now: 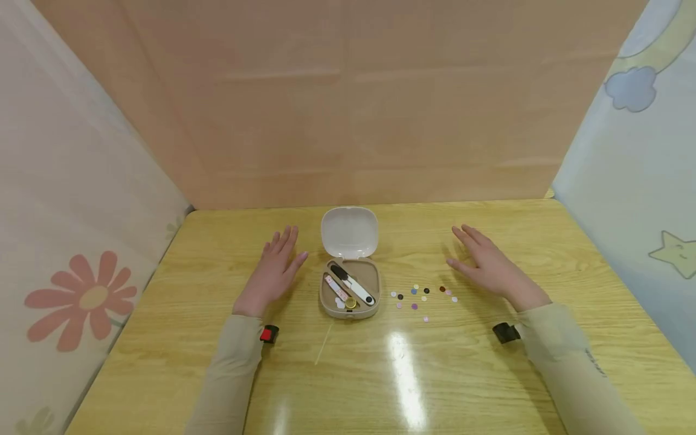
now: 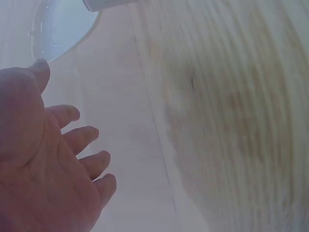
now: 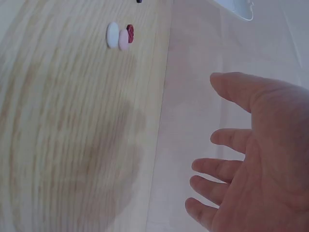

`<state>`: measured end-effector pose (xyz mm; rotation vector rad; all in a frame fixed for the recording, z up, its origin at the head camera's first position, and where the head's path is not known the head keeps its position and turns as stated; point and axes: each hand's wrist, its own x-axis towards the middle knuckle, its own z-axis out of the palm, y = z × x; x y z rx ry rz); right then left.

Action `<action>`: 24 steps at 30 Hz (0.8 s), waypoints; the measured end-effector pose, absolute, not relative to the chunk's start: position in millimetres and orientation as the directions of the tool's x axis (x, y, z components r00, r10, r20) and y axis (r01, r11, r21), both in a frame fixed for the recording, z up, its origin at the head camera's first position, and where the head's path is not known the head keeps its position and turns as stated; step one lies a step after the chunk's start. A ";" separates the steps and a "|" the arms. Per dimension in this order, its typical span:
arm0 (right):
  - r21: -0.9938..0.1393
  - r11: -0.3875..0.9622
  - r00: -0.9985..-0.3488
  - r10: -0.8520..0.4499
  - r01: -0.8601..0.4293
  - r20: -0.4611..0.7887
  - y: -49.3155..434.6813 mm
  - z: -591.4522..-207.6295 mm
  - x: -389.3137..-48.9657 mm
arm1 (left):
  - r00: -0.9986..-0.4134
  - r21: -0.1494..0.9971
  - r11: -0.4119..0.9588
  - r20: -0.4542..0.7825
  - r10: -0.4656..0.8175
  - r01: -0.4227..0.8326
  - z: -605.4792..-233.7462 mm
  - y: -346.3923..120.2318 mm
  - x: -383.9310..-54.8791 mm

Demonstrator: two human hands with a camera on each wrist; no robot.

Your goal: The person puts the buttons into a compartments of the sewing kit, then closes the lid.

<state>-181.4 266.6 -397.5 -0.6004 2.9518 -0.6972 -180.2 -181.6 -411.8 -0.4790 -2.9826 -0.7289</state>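
Note:
A small beige sewing box point(image 1: 350, 314) stands at the middle of the table with its lid point(image 1: 350, 232) raised. Inside lie white thread snips with a black end point(image 1: 360, 290), a pink-printed strip point(image 1: 336, 289), a gold ring-shaped piece point(image 1: 350, 302) and some small white pieces point(image 1: 340, 303). Several coloured buttons point(image 1: 414, 306) are scattered to the box's right. My left hand point(image 1: 273, 269) hovers left of the box, fingers extended, holding nothing. My right hand point(image 1: 489, 263) hovers beyond the buttons on the right, fingers spread and holding nothing; the right wrist view shows its palm.
A thin pale yellow strip point(image 1: 324, 343) lies on the wooden table point(image 1: 462, 386) in front of the box. An orange-brown sheet point(image 1: 348, 121) hangs along the back edge, with printed curtains point(image 1: 92, 181) at both sides. Each wrist carries a small black camera point(image 1: 506, 332).

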 end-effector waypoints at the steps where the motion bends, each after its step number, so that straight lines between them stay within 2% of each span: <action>1: -0.450 0.817 -0.922 -0.385 -0.361 0.041 266.7 -396.4 -180.6 | -0.951 0.452 0.838 0.103 0.291 0.306 -410.4 -181.6 -180.0; 9: -0.500 0.785 -0.916 -0.399 -0.366 0.044 265.1 -390.0 -174.8 | -0.938 0.528 0.780 0.113 0.328 0.336 -403.9 -182.8 -176.2; 24: -0.571 0.728 -0.905 -0.422 -0.378 0.061 265.9 -389.2 -156.9 | -0.937 0.675 0.671 0.086 0.339 0.305 -400.4 -179.2 -157.2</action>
